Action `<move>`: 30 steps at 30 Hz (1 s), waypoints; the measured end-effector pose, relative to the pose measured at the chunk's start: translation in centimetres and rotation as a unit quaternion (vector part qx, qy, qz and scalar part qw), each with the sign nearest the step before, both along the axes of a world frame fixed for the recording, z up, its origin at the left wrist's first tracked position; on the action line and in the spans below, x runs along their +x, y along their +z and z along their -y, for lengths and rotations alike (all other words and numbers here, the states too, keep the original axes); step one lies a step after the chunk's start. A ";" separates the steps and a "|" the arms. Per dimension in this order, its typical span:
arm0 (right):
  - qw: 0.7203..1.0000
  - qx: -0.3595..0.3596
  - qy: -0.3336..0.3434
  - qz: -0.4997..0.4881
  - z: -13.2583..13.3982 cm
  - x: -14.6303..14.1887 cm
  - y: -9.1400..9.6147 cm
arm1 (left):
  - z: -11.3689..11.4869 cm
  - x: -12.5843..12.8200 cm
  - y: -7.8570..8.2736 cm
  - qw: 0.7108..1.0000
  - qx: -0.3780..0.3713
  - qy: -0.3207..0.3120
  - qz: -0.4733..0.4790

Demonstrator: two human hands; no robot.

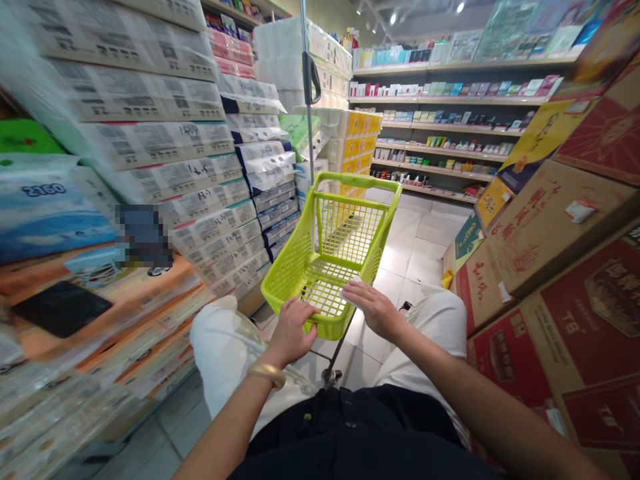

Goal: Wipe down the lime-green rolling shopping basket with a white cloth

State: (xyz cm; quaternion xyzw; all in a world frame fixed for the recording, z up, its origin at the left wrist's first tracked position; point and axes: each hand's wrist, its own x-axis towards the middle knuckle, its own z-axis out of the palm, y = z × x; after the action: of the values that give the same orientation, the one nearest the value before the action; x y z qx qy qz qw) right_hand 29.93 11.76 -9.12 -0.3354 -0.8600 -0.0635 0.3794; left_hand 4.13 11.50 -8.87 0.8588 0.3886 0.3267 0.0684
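Note:
A lime-green plastic shopping cart stands in front of my knees, its lattice basket tilted and holding nothing. My left hand is closed over the near rim, the thumb on my side and the fingers curled inward. On the right side of the rim lies my right hand, fingers together and extended. A small white piece of tissue or cloth shows beneath its fingertips, pressed against the rim; most of it is hidden by the fingers. The cart's wheel rests on the floor between my legs.
Stacked tissue packs rise on the left, with a dark phone-like slab on an orange pack. Cardboard cartons crowd the right side. Shelves of small boxes line the back. A metal pole stands behind the cart's left side.

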 end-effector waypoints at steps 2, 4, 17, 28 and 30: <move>0.999 -0.004 -0.042 -0.025 -1.9 1.0 0.4 | 0.1 0.1 0.1 1.000 0.002 0.001 -0.002; 0.996 -0.010 -0.074 -0.045 -3.1 1.6 0.7 | 0.1 0.1 0.2 1.000 0.000 0.003 -0.002; 0.999 -0.007 0.023 0.021 1.0 -0.9 -0.3 | 0.0 -0.5 0.1 1.000 -0.013 0.006 0.003; 0.999 -0.005 -0.033 -0.009 -0.5 -0.3 -0.1 | 0.0 -0.6 0.0 1.000 -0.007 0.010 0.001; 1.000 -0.009 0.006 0.009 1.2 -1.3 -0.5 | -0.1 -0.6 0.0 1.000 -0.008 0.010 0.001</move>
State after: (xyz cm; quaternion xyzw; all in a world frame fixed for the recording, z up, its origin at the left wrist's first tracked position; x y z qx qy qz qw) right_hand 28.63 10.58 -9.63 -0.3330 -0.8660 -0.0561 0.3688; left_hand 3.58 11.55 -8.86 0.8540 0.3996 0.3253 0.0725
